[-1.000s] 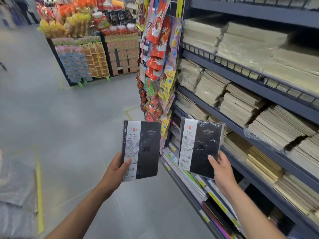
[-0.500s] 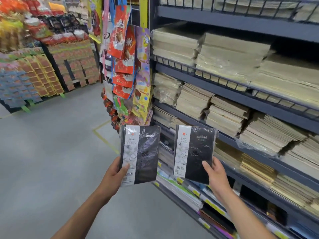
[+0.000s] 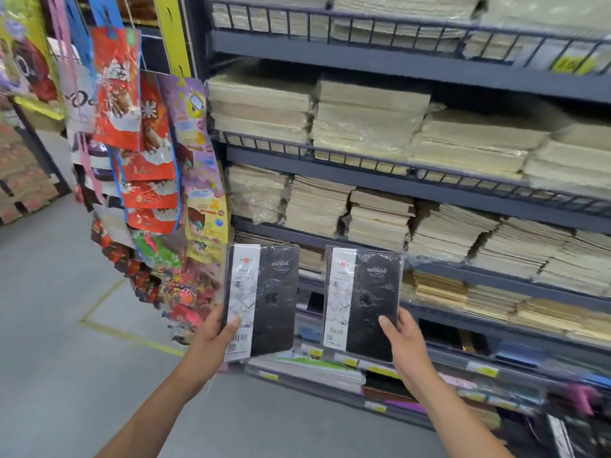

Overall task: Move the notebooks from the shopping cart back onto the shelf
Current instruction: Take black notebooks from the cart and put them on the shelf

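Note:
I hold two black plastic-wrapped notebooks upright, each with a white label strip down its left side. My left hand [image 3: 215, 335] grips the left notebook [image 3: 267, 299] at its lower left corner, thumb on the front cover. My right hand [image 3: 405, 338] grips the right notebook [image 3: 367, 302] at its lower right corner. Both notebooks hang in front of the dark grey shelf unit [image 3: 413, 190], level with its lower tiers. The shopping cart is out of view.
Beige wrapped paper stacks [image 3: 363, 123] fill the upper tiers, and coloured notebooks [image 3: 307, 368] lie on the lowest ones. Hanging snack bags [image 3: 148, 153] cover the shelf's left end. Grey floor with a yellow line [image 3: 132, 335] lies to the left.
The view has swung right and closer to the shelf. Both hands kept their grips and carried the notebooks nearer the shelf front.

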